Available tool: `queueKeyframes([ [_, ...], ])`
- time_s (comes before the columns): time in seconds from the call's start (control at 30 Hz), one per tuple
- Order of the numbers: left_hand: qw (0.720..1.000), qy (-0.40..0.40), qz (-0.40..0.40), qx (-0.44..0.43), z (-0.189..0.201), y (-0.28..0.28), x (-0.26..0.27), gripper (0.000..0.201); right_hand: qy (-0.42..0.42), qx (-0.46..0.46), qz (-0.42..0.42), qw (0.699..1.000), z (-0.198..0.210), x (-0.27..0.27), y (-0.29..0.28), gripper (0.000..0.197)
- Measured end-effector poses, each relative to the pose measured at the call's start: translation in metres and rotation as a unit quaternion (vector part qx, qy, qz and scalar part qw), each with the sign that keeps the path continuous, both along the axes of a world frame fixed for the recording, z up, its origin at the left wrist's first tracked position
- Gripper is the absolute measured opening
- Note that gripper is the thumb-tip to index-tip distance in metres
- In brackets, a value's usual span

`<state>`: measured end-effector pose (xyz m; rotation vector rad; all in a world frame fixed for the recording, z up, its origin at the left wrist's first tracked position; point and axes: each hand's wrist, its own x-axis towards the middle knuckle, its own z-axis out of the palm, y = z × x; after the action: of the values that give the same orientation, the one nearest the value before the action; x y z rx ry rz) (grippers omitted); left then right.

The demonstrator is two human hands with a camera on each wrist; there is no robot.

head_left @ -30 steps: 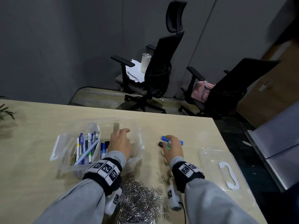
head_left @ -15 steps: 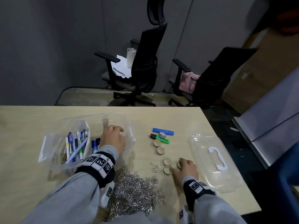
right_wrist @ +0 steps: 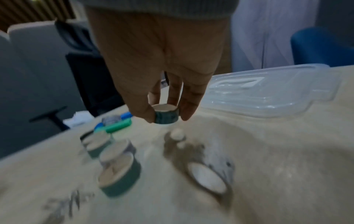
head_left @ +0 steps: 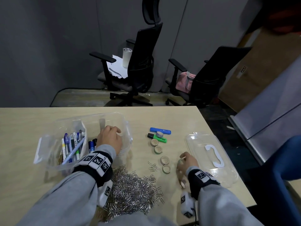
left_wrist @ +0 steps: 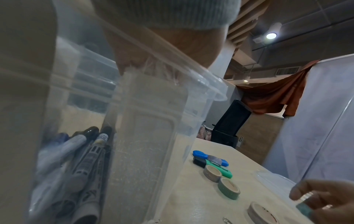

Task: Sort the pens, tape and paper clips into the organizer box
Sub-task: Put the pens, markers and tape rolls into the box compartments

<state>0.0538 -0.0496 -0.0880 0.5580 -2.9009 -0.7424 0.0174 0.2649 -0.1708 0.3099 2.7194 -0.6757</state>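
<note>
The clear organizer box [head_left: 125,121] stands at the left of the table, with several pens [head_left: 73,144] upright in its left compartment. My left hand [head_left: 114,132] lies over the box's near rim, fingers curled down inside it; the left wrist view shows its palm [left_wrist: 157,50] above the rim [left_wrist: 191,63]. Thumb and fingers of my right hand [right_wrist: 166,112] pinch a small teal tape roll [right_wrist: 166,116] just above the table. Several tape rolls [head_left: 164,160] lie in a line left of that hand [head_left: 182,160]. A heap of paper clips [head_left: 130,190] is near me.
A blue highlighter [head_left: 160,130] and a green one [head_left: 157,137] lie beyond the rolls, a small roll on top of them. The box's clear lid [head_left: 210,154] lies at the right, close to the table's edge. Another roll [head_left: 183,184] sits under my right wrist.
My right hand drew back from the highlighters to the near tape rolls and now holds one pinched off the table. The left hand stayed on the box.
</note>
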Motion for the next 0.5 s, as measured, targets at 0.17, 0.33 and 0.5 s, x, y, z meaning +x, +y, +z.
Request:
queueKeyframes([
  [0.17,1.000,-0.003,-0.001,-0.012,0.000,0.000,-0.002,0.029,0.031,-0.052,0.054,0.997,0.021,0.009,0.011,0.022],
  [0.33,1.000,-0.006,-0.002,-0.013,-0.001,0.000,-0.002,0.029,-0.013,0.024,0.102,0.994,0.018,0.028,0.020,0.013],
  [0.5,1.000,-0.007,0.000,-0.008,-0.002,0.000,-0.001,0.028,-0.062,0.110,0.096,0.987,-0.003,0.050,0.015,0.031],
])
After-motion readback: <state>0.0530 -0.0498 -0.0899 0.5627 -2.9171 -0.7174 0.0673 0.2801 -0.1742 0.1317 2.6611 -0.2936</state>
